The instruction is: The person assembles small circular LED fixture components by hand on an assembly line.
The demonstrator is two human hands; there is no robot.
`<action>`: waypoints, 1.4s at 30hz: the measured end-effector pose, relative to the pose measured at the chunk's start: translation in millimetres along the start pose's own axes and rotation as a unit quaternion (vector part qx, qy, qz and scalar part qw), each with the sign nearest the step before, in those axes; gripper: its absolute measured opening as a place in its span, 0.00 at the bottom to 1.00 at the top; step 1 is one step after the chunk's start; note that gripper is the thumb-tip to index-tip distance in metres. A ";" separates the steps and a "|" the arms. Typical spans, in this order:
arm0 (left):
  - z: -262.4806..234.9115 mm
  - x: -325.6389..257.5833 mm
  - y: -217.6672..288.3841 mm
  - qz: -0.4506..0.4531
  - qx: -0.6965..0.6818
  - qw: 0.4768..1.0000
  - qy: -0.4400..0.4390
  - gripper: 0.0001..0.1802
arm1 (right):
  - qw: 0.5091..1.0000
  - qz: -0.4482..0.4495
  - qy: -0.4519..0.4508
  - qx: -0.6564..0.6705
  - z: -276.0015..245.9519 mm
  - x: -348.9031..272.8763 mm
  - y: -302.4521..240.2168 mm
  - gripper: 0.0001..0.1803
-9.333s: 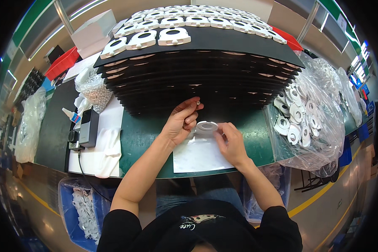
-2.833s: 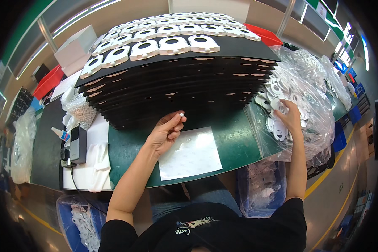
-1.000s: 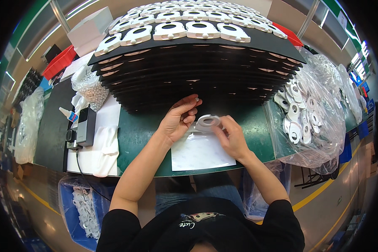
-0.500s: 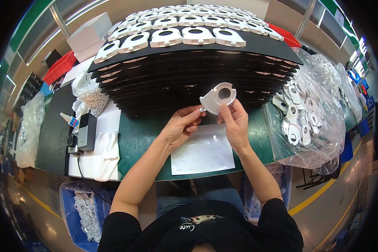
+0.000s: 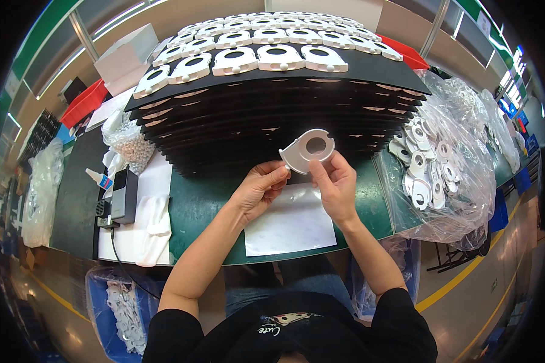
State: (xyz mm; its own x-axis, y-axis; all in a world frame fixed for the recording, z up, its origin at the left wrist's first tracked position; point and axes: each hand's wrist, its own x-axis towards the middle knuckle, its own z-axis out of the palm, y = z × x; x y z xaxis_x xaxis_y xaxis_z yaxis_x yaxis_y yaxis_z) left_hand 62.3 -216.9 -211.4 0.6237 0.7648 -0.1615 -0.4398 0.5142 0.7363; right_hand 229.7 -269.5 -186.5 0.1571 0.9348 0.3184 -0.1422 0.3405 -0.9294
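My right hand (image 5: 338, 187) grips a white plastic part (image 5: 298, 152), a rounded plate with a big round hole and a pointed corner at its left. The thumb lies across its face below the hole, with the fingers behind. My left hand (image 5: 263, 186) is closed in a pinch at that left corner. A small white ball (image 5: 286, 169) shows at its fingertips, against the part or very close to it; contact is hard to make out. Beneath both hands a white sheet (image 5: 290, 227) lies on the green table (image 5: 206, 227).
Ahead stands a tall stack of black trays (image 5: 272, 115), topped by rows of similar white parts (image 5: 235, 60). Loose parts fill a clear plastic bag (image 5: 466, 199) at right. To the left are a bag of white balls (image 5: 130, 142), a glue bottle (image 5: 100, 179) and a grey-black device (image 5: 125, 196).
The white part has tilted and moved slightly down and left, its corner now at my left fingertips. The ball, earlier plainly seen beside the corner, is now mostly covered.
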 end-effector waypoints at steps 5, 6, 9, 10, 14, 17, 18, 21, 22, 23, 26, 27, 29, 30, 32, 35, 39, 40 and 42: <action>-0.2 -2.4 4.0 -0.007 -0.114 0.992 0.059 0.15 | 0.829 -0.437 0.049 -0.345 -21.2 35.7 -63.9 0.08; -9.5 -2.9 5.6 -0.015 -0.165 0.984 0.067 0.15 | 0.834 -0.446 0.086 -0.312 -19.6 46.3 -75.7 0.10; -1.6 -3.8 6.9 -0.041 -0.273 0.954 0.119 0.21 | 0.865 -0.387 0.130 -0.292 -30.5 79.3 -123.7 0.15; -8.3 -2.3 5.8 -0.040 -0.294 0.951 0.087 0.27 | 0.868 -0.358 0.127 -0.319 -35.4 92.5 -136.4 0.15; -0.8 -1.7 7.7 -0.040 -0.273 0.956 0.105 0.21 | 0.904 -0.178 0.049 -0.385 -68.3 138.5 -161.3 0.16; -3.1 2.2 5.9 -0.037 -0.260 0.957 0.123 0.17 | 0.917 -0.040 -0.035 -0.394 -75.3 154.8 -162.1 0.19; -9.1 3.8 5.1 -0.036 -0.272 0.958 0.081 0.16 | 0.909 -0.018 -0.053 -0.414 -74.1 157.9 -159.8 0.19; -14.4 5.6 3.7 -0.038 -0.279 0.958 0.053 0.13 | 0.897 0.011 -0.072 -0.435 -77.6 159.0 -158.2 0.21; -11.2 5.6 4.5 -0.039 -0.274 0.959 0.067 0.12 | 0.912 -0.020 -0.054 -0.406 -80.6 155.8 -158.9 0.21; -7.9 5.8 4.9 -0.043 -0.274 0.958 0.067 0.12 | 0.925 -0.052 -0.035 -0.375 -84.2 152.3 -160.2 0.21; 1.3 1.9 6.5 -0.020 -0.247 0.965 0.080 0.11 | 0.905 -0.117 0.015 -0.408 -106.0 130.7 -170.6 0.18; 4.1 2.1 7.1 -0.009 -0.232 0.970 0.072 0.12 | 0.890 -0.166 0.050 -0.421 -116.6 119.9 -174.1 0.18; 6.8 1.4 7.8 -0.002 -0.218 0.974 0.063 0.12 | 0.881 -0.198 0.091 -0.420 -145.5 102.3 -165.6 0.14; 8.9 1.2 8.3 0.005 -0.198 0.979 0.055 0.11 | 0.839 -0.199 0.118 -0.493 -163.6 91.2 -160.2 0.13; 5.4 3.1 7.5 0.010 -0.179 0.983 0.045 0.10 | 0.754 -0.130 0.136 -0.629 -192.8 65.7 -143.1 0.12; -14.5 2.3 6.1 0.002 -0.191 0.982 0.008 0.10 | 0.635 0.098 0.057 -0.764 -217.2 27.2 -110.1 0.15; -20.5 1.9 3.0 0.004 -0.168 0.984 -0.052 0.13 | 0.587 0.157 0.058 -0.792 -218.8 -20.0 -89.1 0.23; -18.6 1.7 2.6 0.020 -0.168 0.983 -0.069 0.14 | 0.581 0.157 0.081 -0.795 -216.8 -27.2 -84.7 0.25; -4.0 -1.0 4.9 0.032 -0.142 0.989 -0.023 0.13 | 0.611 0.135 0.081 -0.776 -221.6 -39.3 -80.1 0.27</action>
State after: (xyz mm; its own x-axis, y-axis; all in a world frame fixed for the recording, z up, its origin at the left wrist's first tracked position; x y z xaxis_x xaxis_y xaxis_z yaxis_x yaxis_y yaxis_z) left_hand 56.9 -213.6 -210.2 0.6154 0.7835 -0.0856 -0.6387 0.5594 0.5284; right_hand 451.4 -355.9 -165.9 0.4445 0.8710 0.2092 0.8939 -0.4463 -0.0412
